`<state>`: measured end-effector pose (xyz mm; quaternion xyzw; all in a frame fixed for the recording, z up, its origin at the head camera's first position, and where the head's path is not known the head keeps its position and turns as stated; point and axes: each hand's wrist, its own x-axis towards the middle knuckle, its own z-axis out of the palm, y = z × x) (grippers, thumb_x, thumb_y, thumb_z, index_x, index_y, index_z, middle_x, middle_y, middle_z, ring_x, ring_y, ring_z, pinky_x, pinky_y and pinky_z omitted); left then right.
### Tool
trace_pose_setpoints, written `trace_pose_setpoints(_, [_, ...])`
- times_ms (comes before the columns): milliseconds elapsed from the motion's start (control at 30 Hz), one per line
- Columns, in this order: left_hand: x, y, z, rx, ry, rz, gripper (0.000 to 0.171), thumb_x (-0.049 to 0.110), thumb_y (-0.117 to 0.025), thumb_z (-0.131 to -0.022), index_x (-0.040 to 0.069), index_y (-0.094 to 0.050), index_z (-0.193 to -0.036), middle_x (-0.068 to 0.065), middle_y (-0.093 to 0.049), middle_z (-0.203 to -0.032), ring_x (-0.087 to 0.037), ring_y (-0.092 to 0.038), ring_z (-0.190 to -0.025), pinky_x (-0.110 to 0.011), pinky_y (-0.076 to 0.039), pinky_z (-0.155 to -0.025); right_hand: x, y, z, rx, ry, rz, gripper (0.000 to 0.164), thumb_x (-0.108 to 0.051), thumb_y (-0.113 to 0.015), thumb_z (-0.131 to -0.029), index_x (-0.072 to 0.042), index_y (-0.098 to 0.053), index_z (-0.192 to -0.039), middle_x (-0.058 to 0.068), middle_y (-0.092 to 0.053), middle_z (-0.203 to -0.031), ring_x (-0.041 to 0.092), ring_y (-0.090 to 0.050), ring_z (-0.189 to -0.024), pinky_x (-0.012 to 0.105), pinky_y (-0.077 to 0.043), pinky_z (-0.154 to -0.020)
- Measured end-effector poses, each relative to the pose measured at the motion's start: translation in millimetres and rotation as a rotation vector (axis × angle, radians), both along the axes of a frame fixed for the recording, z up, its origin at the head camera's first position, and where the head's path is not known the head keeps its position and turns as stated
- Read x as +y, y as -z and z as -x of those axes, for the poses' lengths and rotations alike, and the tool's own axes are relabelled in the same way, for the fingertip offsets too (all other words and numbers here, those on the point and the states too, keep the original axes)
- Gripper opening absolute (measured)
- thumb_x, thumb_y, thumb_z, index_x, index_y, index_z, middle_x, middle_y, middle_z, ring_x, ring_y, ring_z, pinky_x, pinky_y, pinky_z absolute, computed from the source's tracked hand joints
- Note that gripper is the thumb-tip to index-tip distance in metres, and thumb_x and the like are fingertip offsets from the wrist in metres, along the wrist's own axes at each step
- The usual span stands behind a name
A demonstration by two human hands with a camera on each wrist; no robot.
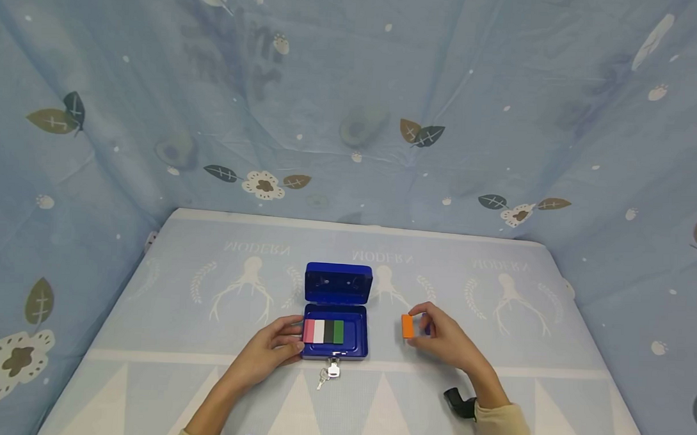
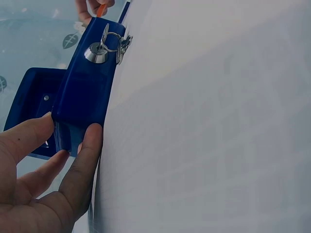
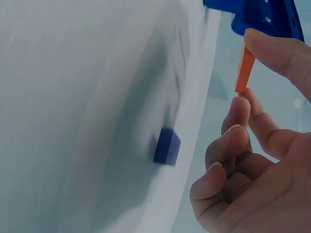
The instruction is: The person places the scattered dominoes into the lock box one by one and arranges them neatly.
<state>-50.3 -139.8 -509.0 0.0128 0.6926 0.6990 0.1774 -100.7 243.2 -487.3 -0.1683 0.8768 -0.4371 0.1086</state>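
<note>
A blue metal cash box (image 1: pixel 356 339) stands with its lid (image 1: pixel 338 283) raised. In its tray, pink (image 1: pixel 308 331), white (image 1: pixel 319 332), black (image 1: pixel 329 332) and green (image 1: pixel 339 332) blocks stand side by side at the left. My left hand (image 1: pixel 271 349) rests its fingertips against the box's left end, fingers extended. Right of the box, my right hand (image 1: pixel 445 339) pinches an orange block (image 1: pixel 407 326) between thumb and fingertips. A dark blue block (image 3: pixel 166 147) lies on the table below that hand, mostly hidden by it in the head view.
A lock with keys (image 1: pixel 322 375) hangs at the box's front. The box stands on a patterned tabletop (image 1: pixel 206 340), with blue printed cloth (image 1: pixel 353 83) behind and at both sides. Black wrist gear (image 1: pixel 460 404) sits by the right sleeve.
</note>
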Motion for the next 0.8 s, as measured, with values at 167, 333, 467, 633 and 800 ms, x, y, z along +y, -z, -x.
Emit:
trace_pose_setpoints(167, [-0.1,0.6,0.0,-0.001,0.002,-0.004,0.060,0.008,-0.070,-0.094,-0.004,-0.042,-0.146,-0.026,-0.050,-0.136,-0.036,-0.056,-0.119,-0.037,-0.059,-0.087,-10.4,-0.9,-1.7,-0.003,-0.011,-0.003,0.045,-0.011,-0.084,-0.081,-0.011,-0.059,-0.119,0.009,-0.055,-0.090,0.017,-0.045,-0.068,0.025,-0.039,-0.056])
trace_pose_setpoints(333, [-0.4,0.7,0.1,0.000,0.004,-0.006,0.060,0.008,-0.070,-0.094,-0.004,-0.042,-0.146,-0.027,-0.050,-0.136,-0.036,-0.056,-0.119,-0.037,-0.059,-0.087,-20.5,-1.6,-2.3,0.007,-0.038,-0.009,0.046,-0.013,-0.084,-0.081,-0.013,-0.058,-0.119,0.007,-0.056,-0.090,0.017,-0.047,-0.068,0.025,-0.040,-0.056])
trace_pose_setpoints(467, [-0.4,0.7,0.1,0.000,0.005,-0.006,0.060,0.007,-0.070,-0.094,-0.004,-0.042,-0.146,-0.026,-0.050,-0.136,-0.036,-0.056,-0.120,-0.037,-0.059,-0.087,-27.3,-1.5,-2.8,0.006,-0.050,-0.012,0.046,-0.014,-0.084,-0.081,-0.014,-0.058,-0.120,0.006,-0.056,-0.090,0.017,-0.047,-0.068,0.024,-0.040,-0.057])
trace_pose_setpoints(633, [-0.3,0.5,0.0,-0.001,0.007,-0.010,0.060,0.007,-0.070,-0.094,-0.004,-0.042,-0.146,-0.027,-0.050,-0.136,-0.037,-0.056,-0.120,-0.037,-0.059,-0.088,-34.4,-1.2,-3.3,0.005,-0.059,0.005,0.047,-0.014,-0.085,-0.080,-0.013,-0.059,-0.119,0.007,-0.057,-0.089,0.017,-0.047,-0.066,0.024,-0.039,-0.055])
trace_pose_setpoints(800, [-0.3,0.5,0.0,0.004,0.008,-0.009,0.060,0.007,-0.070,-0.094,-0.005,-0.042,-0.146,-0.027,-0.050,-0.136,-0.036,-0.056,-0.119,-0.037,-0.059,-0.088,-43.0,-2.8,-2.7,0.008,-0.059,0.022,0.047,-0.015,-0.085,-0.080,-0.014,-0.059,-0.119,0.009,-0.057,-0.089,0.018,-0.047,-0.067,0.023,-0.038,-0.055])
